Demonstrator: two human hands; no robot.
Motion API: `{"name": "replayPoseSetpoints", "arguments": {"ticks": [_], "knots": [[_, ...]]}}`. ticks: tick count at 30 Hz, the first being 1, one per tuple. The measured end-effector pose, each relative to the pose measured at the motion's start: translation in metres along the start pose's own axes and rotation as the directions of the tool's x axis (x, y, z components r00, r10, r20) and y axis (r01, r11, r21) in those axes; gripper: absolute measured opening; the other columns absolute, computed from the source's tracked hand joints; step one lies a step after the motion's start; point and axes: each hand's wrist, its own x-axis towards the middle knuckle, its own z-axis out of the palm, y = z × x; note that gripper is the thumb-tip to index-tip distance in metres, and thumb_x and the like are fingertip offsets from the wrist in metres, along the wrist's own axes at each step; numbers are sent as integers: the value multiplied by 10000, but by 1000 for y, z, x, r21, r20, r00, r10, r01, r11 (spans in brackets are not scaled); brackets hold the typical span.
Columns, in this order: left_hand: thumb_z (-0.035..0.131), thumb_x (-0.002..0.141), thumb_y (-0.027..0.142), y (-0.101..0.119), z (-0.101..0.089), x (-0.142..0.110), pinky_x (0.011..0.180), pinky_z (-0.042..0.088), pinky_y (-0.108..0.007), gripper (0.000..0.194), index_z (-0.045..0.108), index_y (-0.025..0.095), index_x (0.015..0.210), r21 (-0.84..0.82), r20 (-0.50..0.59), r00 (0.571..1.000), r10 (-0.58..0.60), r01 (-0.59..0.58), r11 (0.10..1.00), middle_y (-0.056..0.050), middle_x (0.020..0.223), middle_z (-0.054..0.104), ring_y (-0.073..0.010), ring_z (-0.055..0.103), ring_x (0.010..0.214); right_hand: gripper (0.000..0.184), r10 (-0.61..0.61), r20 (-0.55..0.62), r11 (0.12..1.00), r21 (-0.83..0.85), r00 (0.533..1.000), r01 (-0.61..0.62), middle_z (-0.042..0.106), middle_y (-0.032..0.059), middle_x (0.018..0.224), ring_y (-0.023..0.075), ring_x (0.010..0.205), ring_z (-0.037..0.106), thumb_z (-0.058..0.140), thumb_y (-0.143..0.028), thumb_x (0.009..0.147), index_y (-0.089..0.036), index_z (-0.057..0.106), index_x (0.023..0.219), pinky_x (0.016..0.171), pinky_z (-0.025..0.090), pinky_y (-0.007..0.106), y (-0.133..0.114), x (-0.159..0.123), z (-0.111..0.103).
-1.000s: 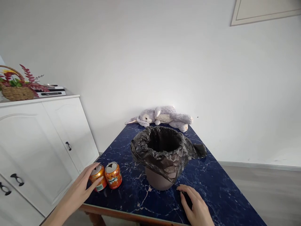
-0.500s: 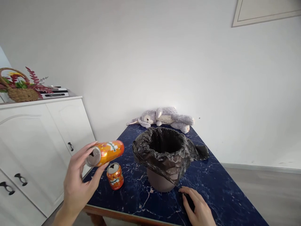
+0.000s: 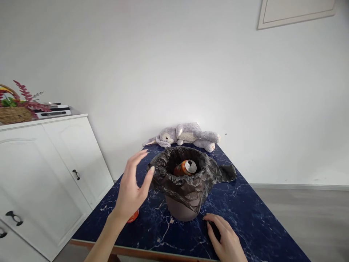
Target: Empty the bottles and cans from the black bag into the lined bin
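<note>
My left hand [image 3: 133, 187] is raised beside the left rim of the bin, thumb and fingers spread, holding nothing. An orange soda can [image 3: 185, 167] is in the mouth of the bin, tilted, its opened silver top facing me. The bin [image 3: 183, 210] is greyish brown and lined with a crumpled black bag [image 3: 188, 187] folded over its rim. A second orange can [image 3: 133, 217] is mostly hidden behind my left hand and wrist; only its lower part shows. My right hand [image 3: 225, 236] rests on the table to the right of the bin, thumb apart from the curved fingers.
The table [image 3: 245, 218] has a dark blue marbled top. A grey plush rabbit [image 3: 182, 136] lies at its far end against the wall. White cabinets [image 3: 49, 174] stand at the left, with a wicker flower basket [image 3: 16, 114] on top.
My left hand has moved right to the bin and let go of the can, which is now inside the bin's mouth. My right hand has stayed on the table.
</note>
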Motion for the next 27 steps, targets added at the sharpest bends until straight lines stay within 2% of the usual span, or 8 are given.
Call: {"name": "replayPoseSetpoints", "arguments": {"ticks": [3, 7, 11, 15, 18, 20, 23, 27], "knots": [[551, 1067, 494, -42, -12, -24, 1185, 481, -532, 429, 551, 299, 1448, 144, 99, 987, -125, 110, 983, -117, 1534, 564, -335, 536, 1448, 267, 3, 5, 1000, 6, 1000, -3, 796, 64, 1221, 252, 1131, 772, 523, -345, 1051, -305, 755, 1177, 904, 655, 312, -1, 0, -1], [599, 981, 602, -112, -21, -76, 1154, 491, -595, 634, 530, 238, 1496, 326, 351, 897, -269, 152, 933, -171, 1525, 573, -411, 533, 1448, 284, 15, 39, 1000, -1, 999, -15, 788, 78, 1246, 265, 1159, 760, 499, -347, 1058, -294, 746, 1187, 914, 652, 332, -1, 1, -1], [454, 1049, 547, -143, -22, -118, 890, 642, -417, 590, 457, 295, 1582, 365, 421, 822, -384, 234, 901, -136, 1459, 617, -333, 738, 1191, 284, 26, 25, 1000, -5, 999, -26, 791, 75, 1229, 266, 1141, 765, 488, -353, 1057, -298, 741, 1175, 898, 655, 337, -4, 1, 0], [469, 1051, 558, -120, -24, -109, 841, 646, -392, 567, 473, 298, 1554, 338, 297, 882, -365, 260, 904, -120, 1379, 643, -310, 764, 1100, 283, 23, -3, 1000, -10, 1000, -23, 794, 65, 1217, 269, 1143, 766, 489, -362, 1055, -308, 740, 1174, 894, 660, 346, -6, 0, -1], [579, 1022, 547, -79, -31, -73, 1038, 584, -482, 629, 469, 221, 1549, 283, -50, 974, -219, 224, 933, -171, 1391, 630, -360, 669, 1268, 284, 19, 11, 1000, -6, 1000, -19, 795, 61, 1223, 269, 1141, 769, 495, -375, 1054, -315, 743, 1180, 890, 663, 345, -5, 0, -1], [693, 983, 483, -47, -35, -45, 1150, 512, -503, 672, 465, 216, 1556, 193, -274, 953, -130, 186, 963, -167, 1436, 606, -355, 611, 1347, 304, 30, 3, 1000, -1, 1000, -30, 795, 62, 1220, 274, 1136, 770, 478, -393, 1058, -314, 746, 1178, 894, 666, 362, -5, -1, 0], [741, 974, 378, -5, -32, -2, 1138, 545, -460, 678, 443, 262, 1572, 15, -299, 954, 8, -4, 1000, -132, 1511, 553, -320, 576, 1403, 323, 47, 2, 999, 2, 999, -47, 796, 66, 1217, 275, 1133, 771, 465, -403, 1060, -309, 752, 1173, 894, 666, 367, -5, -1, 1], [706, 1012, 358, 25, -12, 40, 1187, 512, -491, 594, 477, 348, 1560, 7, -60, 973, 221, -221, 975, -81, 1516, 571, -305, 558, 1427, 310, 29, 36, 1000, -2, 999, -29, 791, 75, 1241, 269, 1161, 762, 486, -371, 1058, -294, 755, 1192, 929, 653, 347, -3, -1, -1]]}}
